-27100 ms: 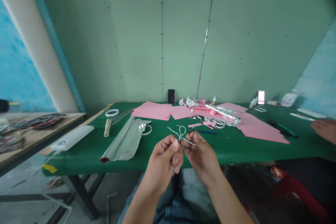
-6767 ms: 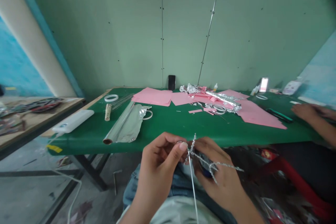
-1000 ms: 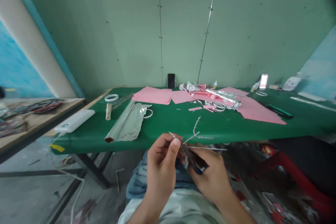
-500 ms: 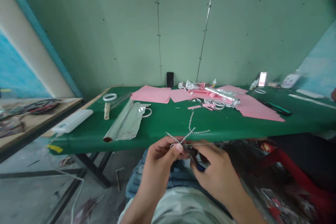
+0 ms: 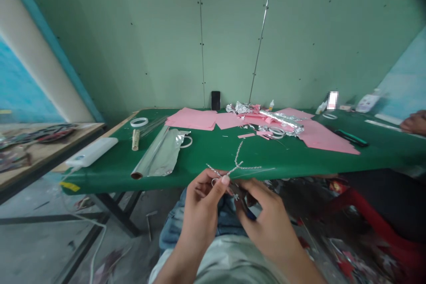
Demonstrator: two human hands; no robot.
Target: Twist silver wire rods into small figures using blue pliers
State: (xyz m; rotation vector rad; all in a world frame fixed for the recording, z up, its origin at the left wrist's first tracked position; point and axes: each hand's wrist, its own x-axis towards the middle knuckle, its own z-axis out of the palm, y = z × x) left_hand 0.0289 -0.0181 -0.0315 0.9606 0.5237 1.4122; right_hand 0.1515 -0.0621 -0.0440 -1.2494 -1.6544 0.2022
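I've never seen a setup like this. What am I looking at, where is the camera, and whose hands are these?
There's no machine here: these are a person's own bare hands, filmed by one camera worn on their head, looking forward and down. The left hand pinches a twisted silver wire, and the right hand closes around a small dark tool with a blue end. On the green table lie pink paper, a foil roll and crumpled foil. The hand at far right is another person's.
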